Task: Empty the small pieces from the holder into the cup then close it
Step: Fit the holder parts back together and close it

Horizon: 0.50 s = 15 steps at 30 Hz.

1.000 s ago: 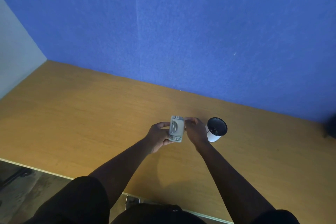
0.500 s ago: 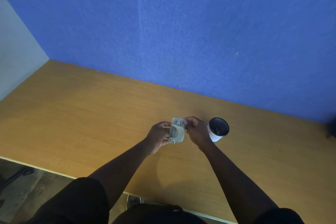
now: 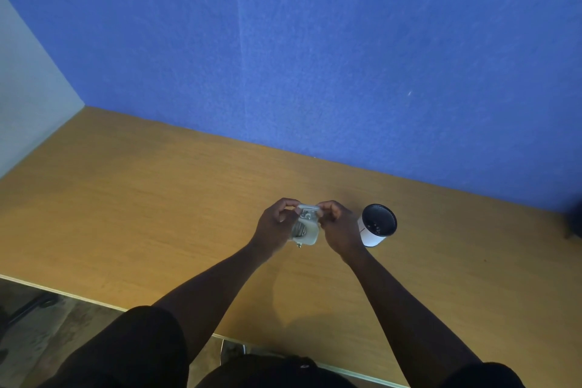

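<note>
Two bare forearms reaching from near, over the orange-brown wooden surface (image 3: pixel 157 214). Left hand (image 3: pixel 274 226) and right hand (image 3: pixel 337 227) both closed on a small pale grey plastic holder (image 3: pixel 307 225), held between them just above the surface, fingertips pinching its far end. Contents of the holder too small to tell. Just right of the right hand, standing upright on the surface, a white paper cup with a dark inside (image 3: pixel 377 224), small specks visible within. Beyond, a blue felt partition wall (image 3: pixel 315 57).
</note>
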Each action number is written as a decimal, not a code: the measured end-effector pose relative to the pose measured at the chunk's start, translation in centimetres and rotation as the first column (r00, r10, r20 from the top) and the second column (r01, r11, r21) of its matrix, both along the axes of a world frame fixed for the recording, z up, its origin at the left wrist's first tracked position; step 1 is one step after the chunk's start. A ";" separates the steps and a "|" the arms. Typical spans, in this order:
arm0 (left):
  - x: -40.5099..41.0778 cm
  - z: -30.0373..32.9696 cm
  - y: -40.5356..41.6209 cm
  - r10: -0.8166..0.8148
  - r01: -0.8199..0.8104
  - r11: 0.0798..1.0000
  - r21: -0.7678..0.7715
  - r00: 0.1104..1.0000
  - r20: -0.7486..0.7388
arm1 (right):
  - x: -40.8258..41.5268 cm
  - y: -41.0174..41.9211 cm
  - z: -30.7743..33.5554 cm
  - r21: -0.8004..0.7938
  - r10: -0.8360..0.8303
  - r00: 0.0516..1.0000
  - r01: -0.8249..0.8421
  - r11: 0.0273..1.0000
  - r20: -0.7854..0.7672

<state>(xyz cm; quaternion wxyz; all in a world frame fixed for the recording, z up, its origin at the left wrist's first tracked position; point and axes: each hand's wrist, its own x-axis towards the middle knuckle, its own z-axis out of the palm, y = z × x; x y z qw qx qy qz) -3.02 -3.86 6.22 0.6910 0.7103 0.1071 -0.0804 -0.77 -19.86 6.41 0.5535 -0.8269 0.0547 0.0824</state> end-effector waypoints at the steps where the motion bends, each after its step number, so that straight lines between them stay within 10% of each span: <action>1: 0.0 0.0 0.0 0.004 -0.005 1.000 0.019 1.000 0.015 | 0.0 0.1 0.0 0.003 0.005 1.000 -0.005 1.000 0.000; 15: 0.9 -0.1 0.1 0.205 -0.281 0.926 -0.252 0.935 -0.289 | -0.8 -0.1 -0.2 -0.002 0.105 0.979 -0.107 0.994 -0.173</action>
